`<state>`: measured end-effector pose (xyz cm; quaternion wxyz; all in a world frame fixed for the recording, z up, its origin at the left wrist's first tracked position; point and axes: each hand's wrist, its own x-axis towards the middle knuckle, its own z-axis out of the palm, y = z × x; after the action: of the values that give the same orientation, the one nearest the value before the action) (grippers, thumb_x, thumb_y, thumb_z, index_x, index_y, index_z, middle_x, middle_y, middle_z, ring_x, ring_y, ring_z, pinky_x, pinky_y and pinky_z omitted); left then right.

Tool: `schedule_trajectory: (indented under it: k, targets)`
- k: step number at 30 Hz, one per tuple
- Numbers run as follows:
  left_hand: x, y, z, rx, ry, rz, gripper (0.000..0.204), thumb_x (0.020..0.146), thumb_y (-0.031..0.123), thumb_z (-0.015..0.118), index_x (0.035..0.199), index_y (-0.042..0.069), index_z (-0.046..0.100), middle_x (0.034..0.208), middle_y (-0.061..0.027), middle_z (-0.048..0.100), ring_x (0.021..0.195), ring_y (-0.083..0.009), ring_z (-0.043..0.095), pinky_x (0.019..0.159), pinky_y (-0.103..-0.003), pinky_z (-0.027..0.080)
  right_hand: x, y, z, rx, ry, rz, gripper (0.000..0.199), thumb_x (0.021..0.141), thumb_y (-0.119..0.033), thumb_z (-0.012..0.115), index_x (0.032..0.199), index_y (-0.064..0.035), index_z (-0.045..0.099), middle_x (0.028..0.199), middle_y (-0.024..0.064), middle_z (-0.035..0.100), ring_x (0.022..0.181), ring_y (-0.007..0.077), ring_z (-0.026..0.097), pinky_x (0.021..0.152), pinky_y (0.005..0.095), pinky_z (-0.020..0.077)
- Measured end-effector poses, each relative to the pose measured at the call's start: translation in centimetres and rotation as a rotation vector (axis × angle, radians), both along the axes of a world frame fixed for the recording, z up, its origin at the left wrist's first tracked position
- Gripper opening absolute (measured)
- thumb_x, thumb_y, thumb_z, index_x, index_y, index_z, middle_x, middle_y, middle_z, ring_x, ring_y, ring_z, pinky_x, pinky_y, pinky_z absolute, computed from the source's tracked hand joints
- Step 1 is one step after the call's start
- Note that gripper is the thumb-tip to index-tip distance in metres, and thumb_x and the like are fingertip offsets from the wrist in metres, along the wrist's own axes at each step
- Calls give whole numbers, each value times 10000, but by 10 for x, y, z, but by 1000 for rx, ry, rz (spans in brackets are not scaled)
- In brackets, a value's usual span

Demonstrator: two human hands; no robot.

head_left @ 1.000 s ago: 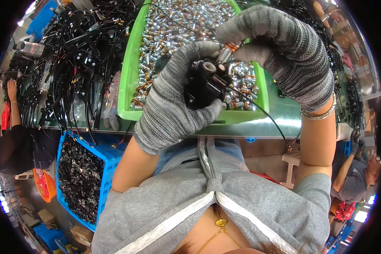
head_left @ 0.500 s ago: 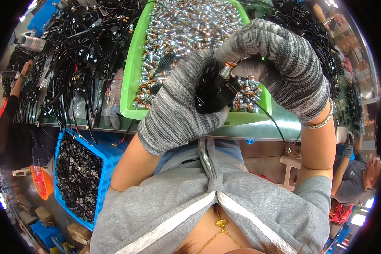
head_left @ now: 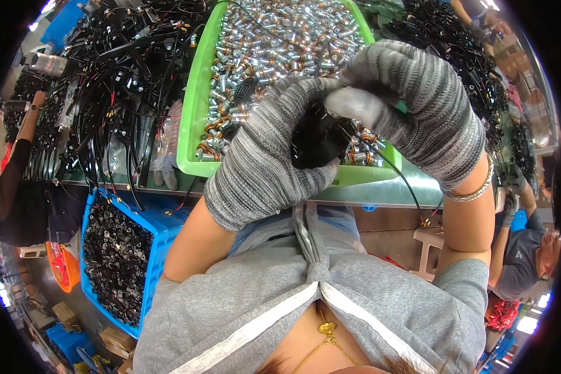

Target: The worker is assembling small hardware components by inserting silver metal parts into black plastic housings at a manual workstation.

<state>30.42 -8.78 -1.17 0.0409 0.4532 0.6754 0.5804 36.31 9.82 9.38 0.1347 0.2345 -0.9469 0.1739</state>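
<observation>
Left hand: the left hand (head_left: 265, 159), in a grey knit glove, is closed around a small black part (head_left: 318, 138), gripping it from below and from the left side.
Right hand: the right hand (head_left: 417, 112), gloved the same way, curls over the top of the black part, its fingertips (head_left: 349, 106) pinched shut on something at the part's upper end; what they pinch is too hidden to tell.
Black part: held up in the air between both hands, above the near edge of the green tray (head_left: 190, 124), with a thin black wire (head_left: 405, 184) trailing down from it to the right.
Step in hand: by my judgement, fitting or pressing a small piece into the black part while the left hand steadies it.
Next move calls for: a firm left grip, and a straight push or twist from the right fingertips, so the piece seats squarely.
Tray: full of small silver and copper-wound pieces (head_left: 280, 43), resting on the counter (head_left: 380, 196).
Nearby: a tangle of black cables (head_left: 118, 75) to the left, and 1 blue crate (head_left: 159, 227) of dark parts below the counter.
</observation>
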Motion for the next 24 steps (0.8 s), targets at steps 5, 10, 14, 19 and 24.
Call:
schedule_trajectory:
  k: [5,10,14,19,24]
  targets:
    - [3,-2,6,0,68,-8,802,612,165,841,1308,40,463,1195,-130,576,1072,-221,586,924,-348,486,-9,15,-11,175,-14,23,240,921,-166,587,1114,-31,633,881,135,683,689,210,642,652,311,520]
    - [0,2,3,-19,51,33,825,594,149,837,1317,37,458,1223,-131,565,1128,-226,553,971,-355,447,-15,24,-6,-238,18,346,369,758,-135,735,1103,-53,634,969,100,677,827,228,658,731,311,551]
    - [1,-6,-4,-12,121,69,769,625,55,786,1322,71,462,1205,-104,565,1094,-203,552,955,-341,443,-12,0,-7,31,147,90,157,820,-192,685,824,-35,675,735,92,629,685,250,634,639,316,513]
    - [-2,-5,-5,-18,13,-3,752,629,24,772,1313,71,462,1164,-84,564,1071,-187,548,940,-326,440,-2,5,6,103,37,-57,230,826,-274,691,810,-45,687,698,114,609,665,257,624,623,336,497]
    - [2,-3,0,-66,-9,26,795,632,164,799,1323,20,436,1214,-186,534,1133,-305,548,987,-379,438,-10,12,-11,-161,-13,145,261,748,-249,756,903,-53,682,842,92,649,773,249,656,690,332,528]
